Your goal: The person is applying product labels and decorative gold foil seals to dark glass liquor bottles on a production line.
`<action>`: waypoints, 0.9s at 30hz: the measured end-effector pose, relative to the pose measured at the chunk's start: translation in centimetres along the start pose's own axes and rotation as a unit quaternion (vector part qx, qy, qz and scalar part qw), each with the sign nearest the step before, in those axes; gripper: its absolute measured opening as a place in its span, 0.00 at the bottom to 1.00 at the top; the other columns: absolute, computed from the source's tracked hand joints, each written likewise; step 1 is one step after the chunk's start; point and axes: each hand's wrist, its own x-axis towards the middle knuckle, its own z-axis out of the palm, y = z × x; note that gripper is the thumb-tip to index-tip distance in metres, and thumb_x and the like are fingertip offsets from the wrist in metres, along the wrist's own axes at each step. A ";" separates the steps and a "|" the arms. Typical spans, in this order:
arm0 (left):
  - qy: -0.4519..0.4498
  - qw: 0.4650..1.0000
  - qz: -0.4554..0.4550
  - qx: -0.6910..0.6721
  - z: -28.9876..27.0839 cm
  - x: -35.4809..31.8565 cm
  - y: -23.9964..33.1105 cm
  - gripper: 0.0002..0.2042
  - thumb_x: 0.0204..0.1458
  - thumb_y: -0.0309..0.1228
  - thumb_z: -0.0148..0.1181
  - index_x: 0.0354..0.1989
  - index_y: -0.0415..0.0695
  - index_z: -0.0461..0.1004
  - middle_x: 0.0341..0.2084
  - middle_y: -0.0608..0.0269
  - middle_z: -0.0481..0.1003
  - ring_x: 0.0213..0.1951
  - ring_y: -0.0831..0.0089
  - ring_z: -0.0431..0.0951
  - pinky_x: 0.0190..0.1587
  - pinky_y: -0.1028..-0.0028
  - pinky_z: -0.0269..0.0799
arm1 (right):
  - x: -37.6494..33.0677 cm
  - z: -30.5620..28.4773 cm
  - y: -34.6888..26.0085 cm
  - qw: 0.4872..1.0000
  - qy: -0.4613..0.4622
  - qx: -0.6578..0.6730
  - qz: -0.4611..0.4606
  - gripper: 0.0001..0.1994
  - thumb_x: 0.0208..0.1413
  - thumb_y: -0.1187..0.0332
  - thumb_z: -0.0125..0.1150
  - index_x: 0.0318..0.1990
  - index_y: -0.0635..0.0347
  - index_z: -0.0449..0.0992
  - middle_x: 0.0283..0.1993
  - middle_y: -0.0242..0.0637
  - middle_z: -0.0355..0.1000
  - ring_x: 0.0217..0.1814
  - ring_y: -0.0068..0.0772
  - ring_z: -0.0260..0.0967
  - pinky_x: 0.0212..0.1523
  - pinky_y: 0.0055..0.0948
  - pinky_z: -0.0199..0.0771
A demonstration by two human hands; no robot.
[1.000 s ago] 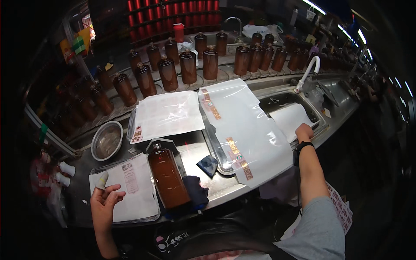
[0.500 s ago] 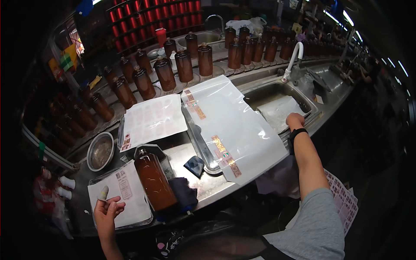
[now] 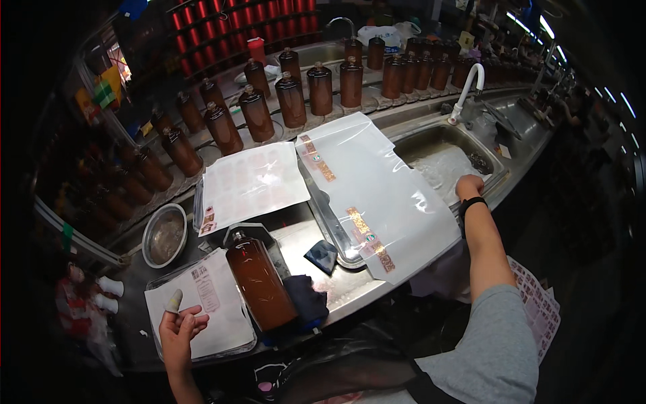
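Observation:
My right hand (image 3: 470, 185) reaches into the near right corner of the sink (image 3: 496, 172), its fingers closed at the edge of a thin white sheet (image 3: 441, 167) that lies in the water. Its fingertips are partly hidden. Over the near end of a tray of white sheets (image 3: 225, 323) hovers my left hand (image 3: 182, 330), fingers apart and empty, a pale finger cot (image 3: 174, 301) on one finger. A printed label (image 3: 206, 289) lies on those sheets. Beside them, a brown glass bottle (image 3: 261, 279) rests on its back, next to a dark blue cloth (image 3: 308, 299).
A large glossy sheet with gold label strips (image 3: 380, 195) covers a metal tray left of the sink. Beyond it are a sheet of faint labels (image 3: 256, 182), a steel bowl (image 3: 165, 236) and rows of upright brown bottles (image 3: 291, 99). A white faucet (image 3: 468, 94) arches over the sink.
The sheet in the sink has sunk and rippled under the water, with my right hand still at its edge. My left hand stays raised and open. The whole view has shifted slightly.

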 end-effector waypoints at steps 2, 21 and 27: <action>0.004 1.000 -0.011 0.007 -1.4 0.3 -0.5 0.27 0.60 0.31 0.57 0.67 0.42 0.59 0.43 0.52 0.76 0.38 0.70 0.82 0.40 0.75 0.80 | -0.4 -0.1 -0.4 1.000 0.031 -0.004 0.002 0.13 0.50 0.67 0.68 0.44 0.48 0.84 0.48 0.27 0.79 0.43 0.31 0.79 0.27 0.39 0.78; 0.002 0.998 -0.051 -0.033 2.4 4.6 -2.9 0.25 0.60 0.28 0.55 0.66 0.38 0.60 0.42 0.51 0.77 0.38 0.70 0.81 0.42 0.74 0.80 | -4.0 -2.4 -2.4 0.992 0.040 -0.001 -0.123 0.23 0.44 0.55 0.74 0.46 0.56 0.82 0.53 0.39 0.77 0.53 0.45 0.77 0.47 0.41 0.78; 0.008 0.998 -0.050 -0.022 0.2 8.8 -3.3 0.25 0.60 0.29 0.56 0.65 0.38 0.60 0.44 0.51 0.77 0.40 0.69 0.81 0.43 0.74 0.80 | -3.7 -0.1 -9.0 0.983 0.013 -0.054 -0.174 0.18 0.45 0.67 0.69 0.47 0.56 0.82 0.53 0.41 0.77 0.53 0.45 0.77 0.47 0.42 0.78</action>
